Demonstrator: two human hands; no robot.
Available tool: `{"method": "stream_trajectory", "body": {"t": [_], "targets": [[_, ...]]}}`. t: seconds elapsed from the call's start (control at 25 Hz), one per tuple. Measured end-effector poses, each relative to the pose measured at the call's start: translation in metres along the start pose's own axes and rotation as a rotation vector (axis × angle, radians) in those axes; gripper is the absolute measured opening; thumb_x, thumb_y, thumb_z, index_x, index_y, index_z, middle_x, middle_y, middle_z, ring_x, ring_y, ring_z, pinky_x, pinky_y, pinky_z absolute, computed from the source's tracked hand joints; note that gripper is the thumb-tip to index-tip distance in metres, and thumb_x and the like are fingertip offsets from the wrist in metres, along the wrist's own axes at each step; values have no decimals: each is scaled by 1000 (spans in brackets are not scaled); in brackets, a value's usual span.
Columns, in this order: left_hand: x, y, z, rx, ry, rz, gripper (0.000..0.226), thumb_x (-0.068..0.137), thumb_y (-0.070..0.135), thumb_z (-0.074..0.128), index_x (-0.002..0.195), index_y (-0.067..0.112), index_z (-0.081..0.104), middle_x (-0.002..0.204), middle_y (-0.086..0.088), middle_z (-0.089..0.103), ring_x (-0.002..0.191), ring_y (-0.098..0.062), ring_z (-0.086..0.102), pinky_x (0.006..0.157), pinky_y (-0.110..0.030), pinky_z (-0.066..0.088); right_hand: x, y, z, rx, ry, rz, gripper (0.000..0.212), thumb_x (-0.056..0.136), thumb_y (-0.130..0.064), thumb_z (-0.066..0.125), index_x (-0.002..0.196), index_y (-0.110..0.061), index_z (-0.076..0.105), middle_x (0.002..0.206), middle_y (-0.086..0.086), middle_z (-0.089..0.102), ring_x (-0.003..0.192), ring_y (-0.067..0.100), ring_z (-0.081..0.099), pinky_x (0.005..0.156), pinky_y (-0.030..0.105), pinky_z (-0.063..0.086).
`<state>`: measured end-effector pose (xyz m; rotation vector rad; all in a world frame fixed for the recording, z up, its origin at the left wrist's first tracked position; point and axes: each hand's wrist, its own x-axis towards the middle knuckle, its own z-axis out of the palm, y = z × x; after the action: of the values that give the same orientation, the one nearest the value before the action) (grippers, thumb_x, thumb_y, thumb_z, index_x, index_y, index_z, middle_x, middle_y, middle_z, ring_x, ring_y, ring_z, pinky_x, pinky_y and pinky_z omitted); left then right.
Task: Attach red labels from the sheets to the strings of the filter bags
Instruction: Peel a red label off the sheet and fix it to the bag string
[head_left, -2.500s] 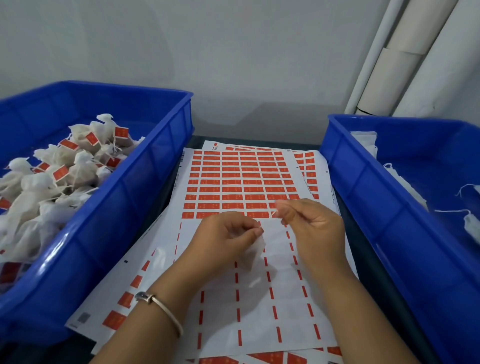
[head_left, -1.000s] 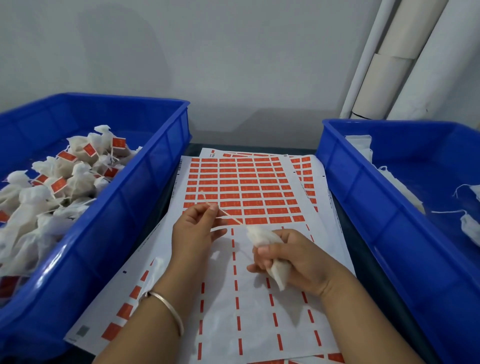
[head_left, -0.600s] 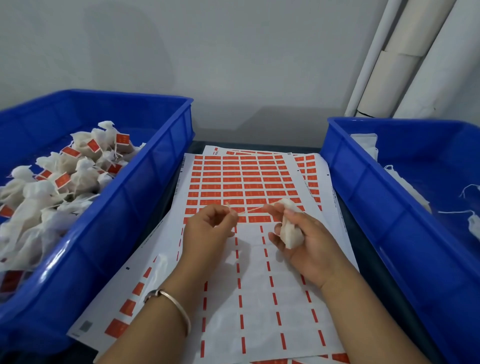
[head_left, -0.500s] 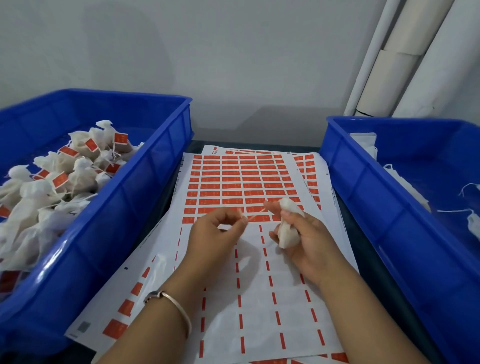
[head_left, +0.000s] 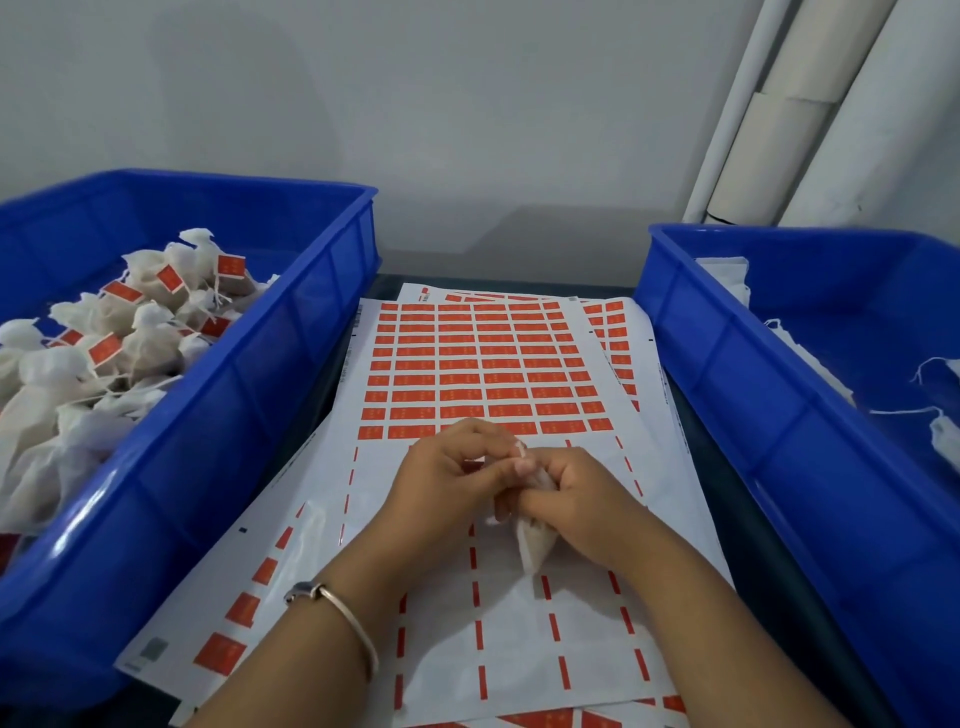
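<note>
Two blue bins flank the table: the left bin (head_left: 218, 415) holds labelled filter bags (head_left: 130, 332), the right bin (head_left: 779, 415) a few unlabelled ones. Between them lies the label sheet (head_left: 483, 374), red labels filling its far half. Over its middle, the right hand (head_left: 582, 499) grips a white filter bag (head_left: 532, 545) while the left hand (head_left: 447, 478), fingers curled, pinches at the bag's top.

I see white filter bag (head_left: 532, 543) hanging point-down over label sheet (head_left: 483, 623); near rows stripped, red labels (head_left: 483, 379) fill far half. Labelled bags (head_left: 104, 358) heaped left.
</note>
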<state>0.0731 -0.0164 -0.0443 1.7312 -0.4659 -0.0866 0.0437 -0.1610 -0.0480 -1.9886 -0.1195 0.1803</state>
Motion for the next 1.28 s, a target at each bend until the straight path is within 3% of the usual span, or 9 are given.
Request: {"method": "stream_trajectory", "body": {"t": [0.16, 0.28, 0.4, 0.56, 0.72, 0.8, 0.92, 1.12, 1.28], "targets": [[-3, -4, 4, 20, 48, -58, 13, 87, 24, 59, 79, 31, 66, 78, 19, 64, 78, 3, 60, 59, -5, 44, -1, 2, 6, 39, 43, -52, 15, 90, -21, 62, 89, -36, 61, 92, -19, 66, 85, -1, 64, 63, 7, 48], [-5, -5, 10, 1, 64, -108, 14, 93, 24, 53, 81, 30, 60, 75, 21, 63, 75, 6, 60, 56, -4, 43, -2, 2, 14, -1, 128, -60, 12, 90, -21, 62, 83, -31, 62, 89, -8, 68, 82, 9, 64, 61, 7, 49], [-1, -7, 12, -28, 155, -128, 15, 94, 27, 50, 80, 27, 56, 74, 19, 62, 71, 6, 60, 53, -5, 43, 2, -2, 19, 8, 237, -69, 16, 86, -24, 66, 80, -36, 57, 78, -17, 62, 74, 7, 63, 59, 8, 52], [3, -12, 15, -12, 251, -168, 17, 95, 28, 50, 78, 25, 56, 71, 13, 60, 64, 1, 58, 50, -7, 45, 8, -1, 13, 47, 297, -10, 33, 81, -28, 72, 94, -41, 45, 90, -21, 54, 79, 6, 59, 50, 4, 44], [6, -13, 9, -152, 252, -264, 17, 94, 31, 52, 83, 22, 62, 71, 8, 66, 63, -6, 62, 51, -12, 48, 6, 5, 18, -133, 391, -211, 27, 83, -28, 70, 95, -47, 56, 97, -31, 58, 85, -7, 56, 73, 4, 47], [7, -13, 7, -217, 244, -301, 19, 94, 32, 52, 84, 21, 64, 76, 2, 68, 71, -13, 64, 57, -17, 51, 6, 8, 19, -259, 482, -327, 25, 84, -26, 69, 108, -34, 68, 104, -17, 67, 87, -7, 56, 84, 8, 42], [8, -11, 7, -212, 242, -347, 20, 93, 33, 52, 84, 22, 66, 78, 0, 69, 75, -17, 64, 60, -20, 52, 9, 11, 16, -485, 565, -452, 27, 81, -27, 70, 107, -18, 73, 99, -3, 73, 85, 0, 56, 80, 8, 37], [11, -10, 8, -235, 221, -371, 15, 91, 30, 56, 86, 22, 68, 79, 2, 70, 79, -21, 67, 62, -20, 55, 11, 9, 14, -415, 459, -356, 17, 87, -30, 66, 103, -27, 70, 95, -19, 65, 77, -4, 55, 72, 3, 34], [13, -5, 0, -668, 172, -397, 12, 87, 8, 59, 96, 15, 64, 87, -4, 72, 85, -25, 70, 70, -29, 57, 11, 4, 11, -184, 392, -121, 17, 90, -30, 60, 76, -38, 56, 76, -31, 56, 80, -15, 55, 54, -4, 38]]}}
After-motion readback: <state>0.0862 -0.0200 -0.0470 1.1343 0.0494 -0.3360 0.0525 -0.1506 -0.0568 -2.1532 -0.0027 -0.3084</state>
